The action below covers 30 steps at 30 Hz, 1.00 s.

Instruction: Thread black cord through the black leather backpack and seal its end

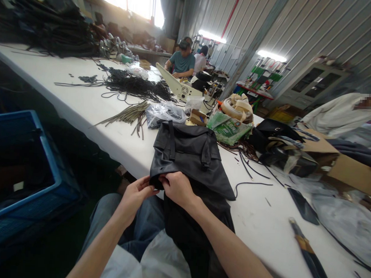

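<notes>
A black backpack with two strapped buckles lies at the table's front edge, its lower part hanging over my lap. My left hand pinches the bag's near left corner between thumb and fingers. Close beside it, my right hand has its fingers curled into the folded edge of the same corner. Its fingertips are partly hidden by the black material. A small eyelet shows on the bag just above my hands.
A blue crate stands on the floor at left. On the white table are black cords, a plastic bag, a green bag, a phone and a dark-handled tool. Other people sit farther back.
</notes>
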### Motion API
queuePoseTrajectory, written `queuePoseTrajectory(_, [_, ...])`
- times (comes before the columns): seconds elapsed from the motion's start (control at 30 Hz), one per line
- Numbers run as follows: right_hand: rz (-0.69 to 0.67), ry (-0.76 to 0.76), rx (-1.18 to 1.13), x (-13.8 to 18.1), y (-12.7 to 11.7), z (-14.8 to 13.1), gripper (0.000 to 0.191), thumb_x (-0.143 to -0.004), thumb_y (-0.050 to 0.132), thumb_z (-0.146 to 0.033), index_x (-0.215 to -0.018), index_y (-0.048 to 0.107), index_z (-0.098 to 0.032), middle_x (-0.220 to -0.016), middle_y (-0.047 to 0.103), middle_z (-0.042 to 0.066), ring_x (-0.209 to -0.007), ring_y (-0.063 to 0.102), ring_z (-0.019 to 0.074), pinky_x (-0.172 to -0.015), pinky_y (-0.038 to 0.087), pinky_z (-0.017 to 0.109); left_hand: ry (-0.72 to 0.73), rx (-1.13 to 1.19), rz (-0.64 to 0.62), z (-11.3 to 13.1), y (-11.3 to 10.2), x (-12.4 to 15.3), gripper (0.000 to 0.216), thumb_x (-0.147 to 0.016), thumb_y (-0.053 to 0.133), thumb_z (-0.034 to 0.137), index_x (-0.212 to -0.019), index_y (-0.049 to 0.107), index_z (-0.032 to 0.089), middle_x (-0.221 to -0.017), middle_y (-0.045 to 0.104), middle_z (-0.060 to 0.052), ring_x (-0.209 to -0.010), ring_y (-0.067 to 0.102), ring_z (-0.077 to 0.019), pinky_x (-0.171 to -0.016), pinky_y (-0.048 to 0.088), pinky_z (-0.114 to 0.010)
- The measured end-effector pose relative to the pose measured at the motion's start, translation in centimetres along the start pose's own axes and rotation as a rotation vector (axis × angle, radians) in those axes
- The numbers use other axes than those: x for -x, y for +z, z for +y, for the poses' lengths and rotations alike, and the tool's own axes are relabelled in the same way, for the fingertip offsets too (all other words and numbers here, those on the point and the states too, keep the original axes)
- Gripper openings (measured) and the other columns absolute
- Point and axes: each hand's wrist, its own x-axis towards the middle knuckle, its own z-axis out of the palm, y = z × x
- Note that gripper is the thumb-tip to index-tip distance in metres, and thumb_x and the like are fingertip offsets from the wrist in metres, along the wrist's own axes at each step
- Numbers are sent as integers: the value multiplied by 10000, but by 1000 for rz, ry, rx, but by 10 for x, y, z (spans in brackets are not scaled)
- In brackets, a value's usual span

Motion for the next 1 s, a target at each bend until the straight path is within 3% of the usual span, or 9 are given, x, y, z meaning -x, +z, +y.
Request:
queuePoseTrajectory(0.2, [-1,-21,-53,1,8,2,236,-1053,661,-252,-1130,884,-247,-1115,882,85,-1006,837,242,-841,558,260,-91,190,16,-11,-15,-5,508,-587,1008,151,-1070,863,85,-1092,858,-152,-972,805,-241,-923,662,-320])
queuePoseTrajectory(0.37, [-8,-38,-106,0,15,2,241,-1048,677,-237,-1171,883,-263,-1149,882,57,-1032,835,239,-864,569,258,-81,227,52,-22,-11,-14,579,-496,1121,286,-958,848,70,-869,820,-99,-719,732,-159,-730,631,-264])
queuePoseTrajectory(0.5, [-22,-26,-282,-1,5,6,242,-1073,678,-288,-1216,870,-251,-1199,874,62,-1057,829,244,-937,586,271,-19,293,156,-13,-19,-21,482,-595,1101,337,-887,804,95,-767,767,-55,-708,716,-157,-663,603,-237])
queuePoseTrajectory(0.6, [-4,32,-347,3,-10,16,272,-1091,629,-269,-1226,860,-216,-1214,867,82,-1094,818,263,-1009,591,310,50,358,254,15,-40,-27,257,-842,950,280,-840,740,132,-852,791,-71,-818,768,-195,-752,663,-298])
queuePoseTrajectory(0.67, [-14,49,-346,9,-18,24,289,-1095,608,-261,-1238,855,-213,-1224,863,88,-1108,810,272,-1047,588,337,108,412,310,43,-56,-29,240,-1021,746,253,-812,675,160,-873,786,-57,-825,774,-190,-788,692,-344])
queuePoseTrajectory(0.73, [-18,38,-354,15,-24,33,310,-1101,591,-266,-1270,847,-223,-1240,859,87,-1126,802,280,-1085,579,367,186,492,316,76,-68,-28,318,-1126,542,210,-821,624,171,-746,701,0,-621,666,-107,-659,647,-252])
queuePoseTrajectory(0.77, [-13,29,-366,17,-26,37,321,-1105,583,-273,-1290,841,-229,-1254,855,85,-1140,797,285,-1102,571,382,224,561,253,93,-72,-26,334,-1150,467,174,-852,618,164,-665,615,31,-520,567,-70,-561,569,-188])
queuePoseTrajectory(0.83, [-7,26,-406,21,-26,42,338,-1112,570,-294,-1317,833,-232,-1281,848,82,-1157,790,292,-1113,565,403,287,627,151,125,-73,-17,358,-1180,365,152,-920,611,145,-589,495,68,-441,452,-44,-454,434,-137])
queuePoseTrajectory(1.0, [-10,68,-468,26,-25,45,341,-1116,565,-334,-1268,846,-215,-1267,853,85,-1116,798,295,-1074,574,406,384,562,84,192,-55,15,392,-1221,256,194,-977,555,129,-592,502,90,-490,441,-2,-537,383,-43])
